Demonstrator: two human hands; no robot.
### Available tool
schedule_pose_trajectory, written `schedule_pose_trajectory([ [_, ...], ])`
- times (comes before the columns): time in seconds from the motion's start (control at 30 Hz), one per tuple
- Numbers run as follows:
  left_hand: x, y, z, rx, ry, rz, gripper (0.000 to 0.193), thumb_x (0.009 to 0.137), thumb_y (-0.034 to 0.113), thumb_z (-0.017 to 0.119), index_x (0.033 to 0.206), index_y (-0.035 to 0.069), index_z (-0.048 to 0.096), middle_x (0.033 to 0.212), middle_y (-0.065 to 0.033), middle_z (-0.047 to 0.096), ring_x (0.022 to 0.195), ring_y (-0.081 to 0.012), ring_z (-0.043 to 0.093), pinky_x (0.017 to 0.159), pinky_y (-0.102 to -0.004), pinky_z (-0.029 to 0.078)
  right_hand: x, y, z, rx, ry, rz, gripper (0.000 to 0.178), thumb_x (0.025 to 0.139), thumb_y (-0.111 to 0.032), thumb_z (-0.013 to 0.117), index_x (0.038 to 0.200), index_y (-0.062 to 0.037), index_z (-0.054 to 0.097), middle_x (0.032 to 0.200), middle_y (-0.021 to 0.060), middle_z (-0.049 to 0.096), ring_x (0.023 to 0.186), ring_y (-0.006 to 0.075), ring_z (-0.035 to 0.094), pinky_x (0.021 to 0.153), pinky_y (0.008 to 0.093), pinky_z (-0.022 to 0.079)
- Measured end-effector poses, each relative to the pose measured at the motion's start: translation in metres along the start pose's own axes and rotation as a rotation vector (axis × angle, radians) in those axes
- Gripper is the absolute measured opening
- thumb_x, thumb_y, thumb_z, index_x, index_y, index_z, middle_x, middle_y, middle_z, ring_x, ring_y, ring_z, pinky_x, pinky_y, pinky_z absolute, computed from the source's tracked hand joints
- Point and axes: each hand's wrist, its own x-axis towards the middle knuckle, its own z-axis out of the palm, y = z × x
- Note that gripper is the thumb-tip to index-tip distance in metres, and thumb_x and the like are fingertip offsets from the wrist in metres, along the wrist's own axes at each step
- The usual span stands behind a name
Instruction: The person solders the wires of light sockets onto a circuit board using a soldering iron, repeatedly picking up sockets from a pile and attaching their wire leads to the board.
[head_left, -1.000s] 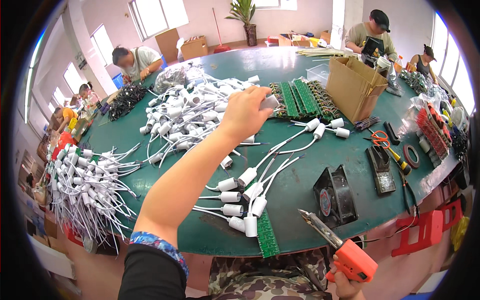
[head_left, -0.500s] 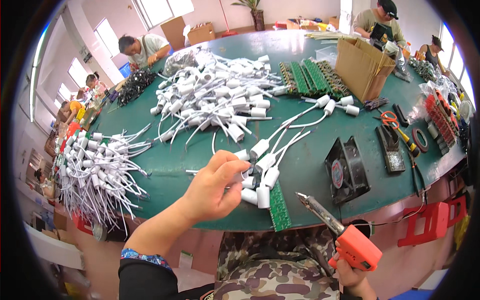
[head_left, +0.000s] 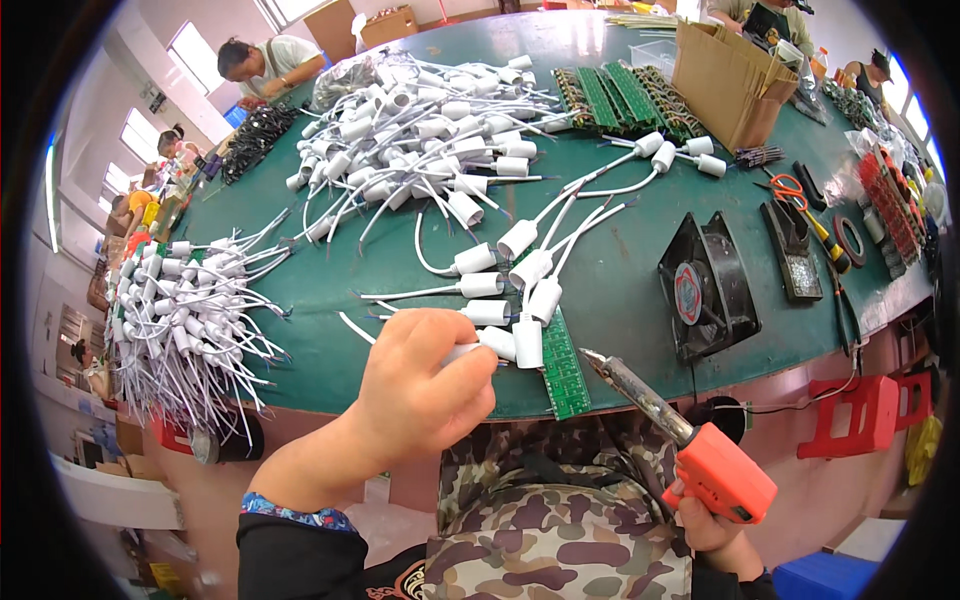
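Observation:
My left hand (head_left: 420, 385) is closed at the near edge of the green table, its fingers pinching the white lead of a white lamp socket (head_left: 498, 343). Several more wired sockets (head_left: 527, 342) lie just beyond it, over a green circuit board (head_left: 567, 375) that sticks out toward me. In my right hand (head_left: 710, 522), at the lower right, is a soldering gun (head_left: 722, 470) with an orange-red handle. Its tip points up and left, near the board's right side. What lies inside my left fist is partly hidden.
A large heap of wired sockets (head_left: 420, 140) covers the far middle, with another pile (head_left: 180, 310) at left. To the right stand a black fan (head_left: 708, 290), a cardboard box (head_left: 735, 85) and hand tools such as orange-handled scissors (head_left: 787, 190). Circuit boards (head_left: 630, 98) lie behind. Other people sit around.
My left hand has moved down toward me, closing more tightly, and a socket lead now shows in its fingers. The whole view has tilted down slightly. The soldering gun stays in my right hand.

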Motion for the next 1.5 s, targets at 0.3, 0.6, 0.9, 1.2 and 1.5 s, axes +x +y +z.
schedule_pose_trajectory([
  [0.3, -0.025, 0.006, 0.041, -0.330, -0.087, -0.182, 0.020, 0.075, -0.005, 0.074, 0.093, 0.001, 0.065, 0.098, -0.0128, 0.060, 0.076, -0.0259, 0.060, 0.064, -0.0348, 0.049, 0.021, -0.010, 0.007, -0.056, 0.122, 0.045, 0.014, 0.074, -0.016, 0.073, 0.085, -0.0082, 0.071, 0.077, 0.0047, 0.068, 0.068, 0.0279, 0.067, 0.062, 0.0364, 0.054],
  [0.6, -0.033, 0.009, 0.059, -0.283, -0.054, -0.212, 0.024, 0.072, -0.007, 0.074, 0.093, 0.001, 0.065, 0.094, -0.0125, 0.060, 0.077, -0.0283, 0.060, 0.065, -0.0369, 0.050, 0.021, -0.005, 0.008, -0.045, 0.124, 0.029, 0.017, 0.070, -0.017, 0.072, 0.085, -0.0081, 0.071, 0.077, 0.0062, 0.068, 0.068, 0.0305, 0.067, 0.064, 0.0393, 0.055],
  [0.9, -0.039, 0.016, 0.072, -0.157, -0.006, -0.131, 0.026, 0.066, -0.005, 0.075, 0.088, 0.003, 0.066, 0.093, -0.0107, 0.059, 0.079, -0.0297, 0.059, 0.067, -0.0395, 0.050, 0.029, 0.000, 0.003, -0.057, -0.050, -0.087, 0.027, 0.065, -0.008, 0.075, 0.091, -0.0057, 0.071, 0.083, 0.0075, 0.069, 0.069, 0.0309, 0.069, 0.067, 0.0375, 0.058],
  [1.2, -0.040, 0.019, 0.077, -0.054, -0.060, -0.048, 0.027, 0.063, 0.000, 0.076, 0.088, 0.004, 0.065, 0.093, -0.0088, 0.058, 0.078, -0.0287, 0.059, 0.069, -0.0407, 0.048, 0.028, 0.013, 0.005, -0.123, -0.103, -0.250, 0.065, 0.069, -0.007, 0.084, 0.125, 0.0087, 0.055, 0.104, 0.0199, 0.070, 0.082, 0.0335, 0.075, 0.073, 0.0403, 0.061],
  [1.5, -0.035, 0.023, 0.076, -0.031, -0.068, -0.058, 0.024, 0.062, 0.000, 0.075, 0.085, 0.003, 0.065, 0.092, -0.0085, 0.057, 0.077, -0.0282, 0.059, 0.067, -0.0404, 0.047, 0.027, 0.018, 0.010, -0.099, -0.083, -0.259, 0.064, 0.072, -0.008, 0.085, 0.126, 0.0065, 0.053, 0.107, 0.0210, 0.070, 0.082, 0.0339, 0.075, 0.071, 0.0397, 0.061],
])
